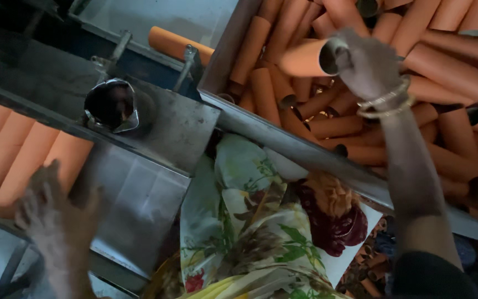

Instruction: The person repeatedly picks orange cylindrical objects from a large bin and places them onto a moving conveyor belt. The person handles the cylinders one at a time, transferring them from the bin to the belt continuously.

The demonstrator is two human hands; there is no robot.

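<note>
One orange tube (304, 58) in right hand (367, 66)

Dim, murky light — soft motion blur, shadowed edges

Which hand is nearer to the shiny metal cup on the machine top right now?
Left. The left hand is below the metal cup, by the row of orange tubes. The right hand is far off over the bin, gripping an orange tube.

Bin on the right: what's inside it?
The bin holds a loose heap of orange tubes, lying at all angles. The right hand grips one tube above the heap. The bin's floor is hidden under the tubes.
</note>
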